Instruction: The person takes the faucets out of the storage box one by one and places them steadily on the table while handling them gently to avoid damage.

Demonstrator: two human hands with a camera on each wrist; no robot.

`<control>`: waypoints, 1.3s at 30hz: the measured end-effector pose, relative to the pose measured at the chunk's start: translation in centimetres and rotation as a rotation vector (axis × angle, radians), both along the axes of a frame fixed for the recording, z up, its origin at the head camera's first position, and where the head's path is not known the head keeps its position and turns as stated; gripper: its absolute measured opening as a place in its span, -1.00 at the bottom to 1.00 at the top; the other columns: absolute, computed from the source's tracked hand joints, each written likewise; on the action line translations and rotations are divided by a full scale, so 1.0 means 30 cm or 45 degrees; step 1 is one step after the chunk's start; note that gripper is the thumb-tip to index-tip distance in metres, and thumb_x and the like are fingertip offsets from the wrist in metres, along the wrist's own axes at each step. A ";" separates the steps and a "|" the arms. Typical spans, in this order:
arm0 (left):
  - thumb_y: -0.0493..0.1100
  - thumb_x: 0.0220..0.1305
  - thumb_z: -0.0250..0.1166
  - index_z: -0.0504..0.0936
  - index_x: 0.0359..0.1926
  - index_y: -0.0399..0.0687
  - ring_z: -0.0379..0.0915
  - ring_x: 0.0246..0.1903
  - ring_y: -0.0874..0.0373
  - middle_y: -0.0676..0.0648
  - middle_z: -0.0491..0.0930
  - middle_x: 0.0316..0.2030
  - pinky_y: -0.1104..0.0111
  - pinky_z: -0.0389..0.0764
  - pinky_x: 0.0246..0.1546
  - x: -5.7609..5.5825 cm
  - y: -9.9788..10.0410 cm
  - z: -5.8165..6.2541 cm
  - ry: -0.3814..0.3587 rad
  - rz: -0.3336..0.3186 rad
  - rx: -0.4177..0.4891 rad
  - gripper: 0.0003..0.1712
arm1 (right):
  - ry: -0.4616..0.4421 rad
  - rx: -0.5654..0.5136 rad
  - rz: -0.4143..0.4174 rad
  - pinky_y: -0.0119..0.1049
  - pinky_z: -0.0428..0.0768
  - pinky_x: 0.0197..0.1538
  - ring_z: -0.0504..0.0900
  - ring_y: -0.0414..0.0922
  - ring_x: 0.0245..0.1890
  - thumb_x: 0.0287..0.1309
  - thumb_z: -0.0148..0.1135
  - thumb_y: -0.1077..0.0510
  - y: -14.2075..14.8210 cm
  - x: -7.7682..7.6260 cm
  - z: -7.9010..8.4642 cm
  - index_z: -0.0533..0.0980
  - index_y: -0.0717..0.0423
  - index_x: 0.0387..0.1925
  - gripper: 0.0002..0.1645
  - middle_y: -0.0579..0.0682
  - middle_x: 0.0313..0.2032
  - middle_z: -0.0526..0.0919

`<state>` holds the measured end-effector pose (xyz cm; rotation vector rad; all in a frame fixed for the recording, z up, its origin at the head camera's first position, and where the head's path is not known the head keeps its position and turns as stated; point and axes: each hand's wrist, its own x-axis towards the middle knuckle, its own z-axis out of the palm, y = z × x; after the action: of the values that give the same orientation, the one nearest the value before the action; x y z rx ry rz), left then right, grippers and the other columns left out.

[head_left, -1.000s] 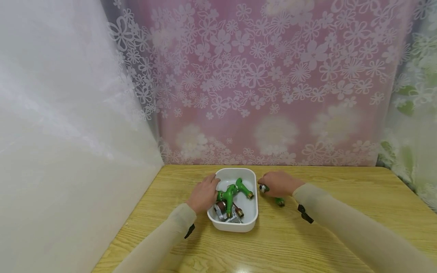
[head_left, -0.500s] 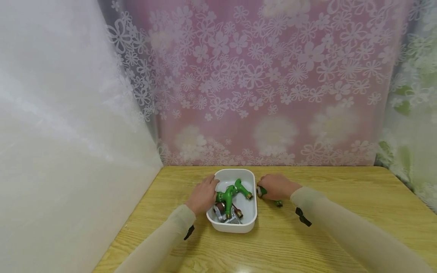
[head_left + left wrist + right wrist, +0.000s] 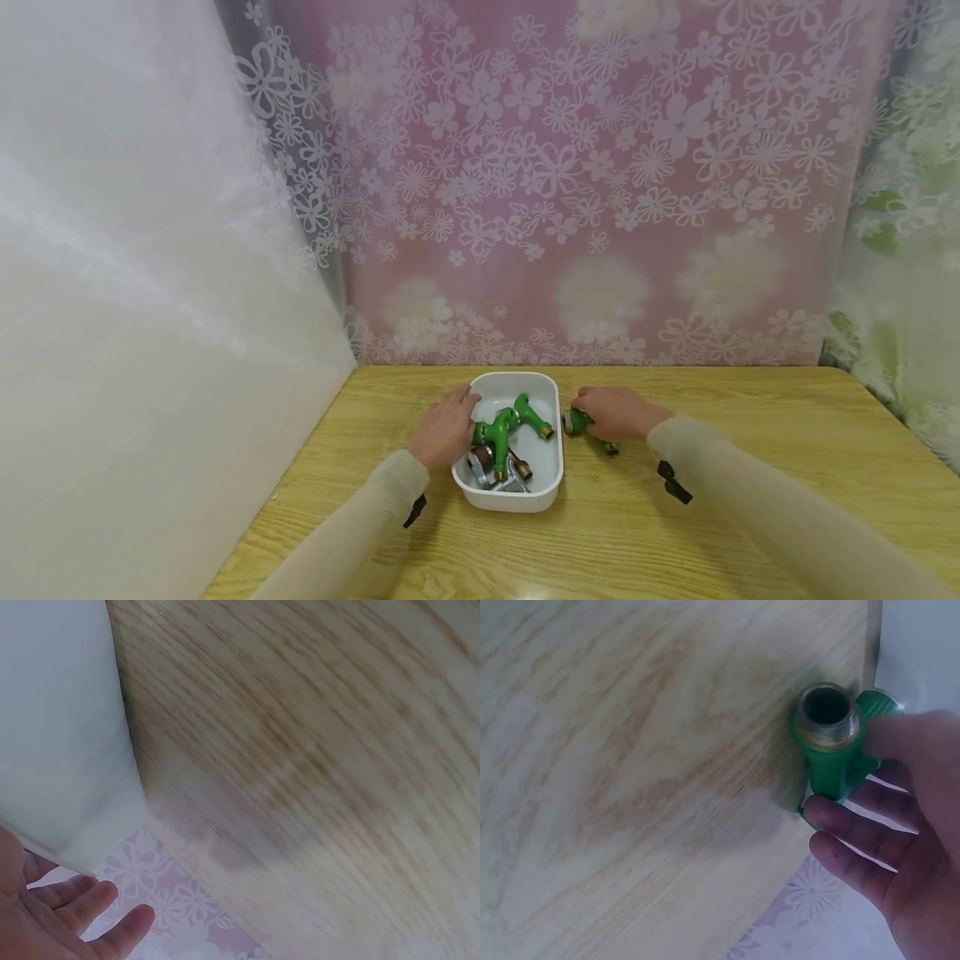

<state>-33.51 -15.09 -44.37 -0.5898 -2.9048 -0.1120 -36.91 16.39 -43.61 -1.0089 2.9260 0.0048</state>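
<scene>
My left hand [image 3: 444, 429] rests over the left rim of a white plastic bin [image 3: 512, 501]. In the left wrist view its relaxed fingers [image 3: 124, 930] extend past the rim of the bin. Just right of the bin, my right hand [image 3: 618, 412] holds a green pipe fitting [image 3: 576, 422] low at the table. The right wrist view shows this branched fitting with its threaded brass mouth [image 3: 829, 720] toward the camera, thumb and fingers around the green body. Inside the bin lie green branched fittings [image 3: 498, 432] with brass ends.
Silver metal parts [image 3: 513, 479] and a brown-and-silver piece [image 3: 482, 457] also lie in the bin. The bin stands on a wood-grain table [image 3: 465, 554]. A pink floral curtain [image 3: 600, 208] hangs behind it, and a white sheet [image 3: 150, 292] closes off the left.
The fitting in my right hand has shifted slightly toward the bin and turned, showing more green. My right hand has then drawn slightly right. The left hand stays on the rim.
</scene>
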 end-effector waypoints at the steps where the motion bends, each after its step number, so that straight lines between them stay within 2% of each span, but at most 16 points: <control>1: -0.15 0.49 0.11 0.39 0.39 -0.12 0.26 0.41 -0.13 -0.23 0.27 0.45 -0.08 0.48 0.27 -0.001 -0.001 -0.002 0.002 0.000 -0.002 -0.50 | 0.002 -0.003 0.002 0.11 0.61 0.16 0.61 0.18 0.16 0.26 0.34 0.11 0.000 -0.002 -0.005 0.56 0.18 0.18 -0.51 0.26 0.23 0.55; 8: -0.14 0.48 0.12 0.40 0.38 -0.11 0.28 0.41 -0.13 -0.23 0.28 0.44 -0.08 0.49 0.26 -0.002 -0.002 -0.010 0.017 -0.001 0.003 -0.50 | 0.014 -0.029 0.010 0.12 0.60 0.18 0.59 0.19 0.18 0.29 0.31 0.14 -0.008 -0.013 -0.022 0.56 0.19 0.17 -0.55 0.27 0.22 0.56; 15: -0.14 0.47 0.13 0.43 0.36 -0.12 0.30 0.39 -0.14 -0.24 0.30 0.44 -0.09 0.50 0.25 0.000 -0.001 -0.008 0.004 0.004 0.031 -0.51 | 0.030 -0.042 0.013 0.03 0.67 0.03 0.67 0.06 -0.03 0.29 0.33 0.11 -0.017 -0.022 -0.037 0.60 0.16 0.09 -0.62 0.14 0.03 0.64; 23: -0.16 0.48 0.12 0.42 0.37 -0.13 0.31 0.39 -0.14 -0.24 0.28 0.45 -0.08 0.51 0.24 -0.003 -0.006 -0.013 0.009 0.017 0.027 -0.51 | 0.012 -0.071 0.017 -0.04 0.68 -0.06 0.65 -0.03 -0.14 0.28 0.33 0.10 -0.027 -0.020 -0.029 0.60 0.15 0.07 -0.63 0.07 -0.07 0.63; 28: -0.14 0.49 0.11 0.41 0.37 -0.11 0.31 0.39 -0.13 -0.22 0.27 0.45 -0.08 0.52 0.23 -0.004 -0.006 -0.014 -0.001 0.022 0.025 -0.51 | -0.005 -0.078 0.023 0.01 0.68 0.00 0.66 0.04 -0.03 0.28 0.34 0.07 -0.020 -0.019 -0.027 0.57 0.17 0.14 -0.54 0.14 0.05 0.63; 31: -0.14 0.49 0.11 0.41 0.38 -0.10 0.31 0.39 -0.12 -0.21 0.27 0.46 -0.08 0.51 0.24 -0.005 -0.004 -0.014 -0.011 0.028 0.021 -0.51 | -0.017 -0.078 0.010 0.06 0.66 0.08 0.65 0.12 0.07 0.28 0.33 0.05 -0.018 -0.012 -0.016 0.54 0.19 0.20 -0.48 0.22 0.15 0.59; 35: -0.14 0.49 0.12 0.42 0.37 -0.11 0.31 0.39 -0.12 -0.22 0.28 0.45 -0.08 0.52 0.23 -0.005 -0.002 -0.013 -0.002 0.021 0.030 -0.52 | 0.011 -0.060 -0.003 0.07 0.66 0.08 0.65 0.12 0.07 0.30 0.30 0.04 -0.017 0.004 0.013 0.54 0.18 0.22 -0.48 0.21 0.16 0.59; 39: -0.14 0.48 0.12 0.43 0.35 -0.11 0.32 0.38 -0.14 -0.23 0.29 0.44 -0.09 0.51 0.23 -0.006 -0.002 -0.015 0.015 0.010 0.042 -0.52 | 0.089 -0.061 0.031 -0.04 0.72 -0.09 0.69 0.00 -0.11 0.31 0.30 0.05 -0.017 0.017 0.041 0.61 0.15 0.11 -0.59 0.11 0.03 0.66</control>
<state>-33.69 -15.16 -44.84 -0.5714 -2.8880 -0.1548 -36.39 15.89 -42.39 -1.0730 2.9901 -0.0293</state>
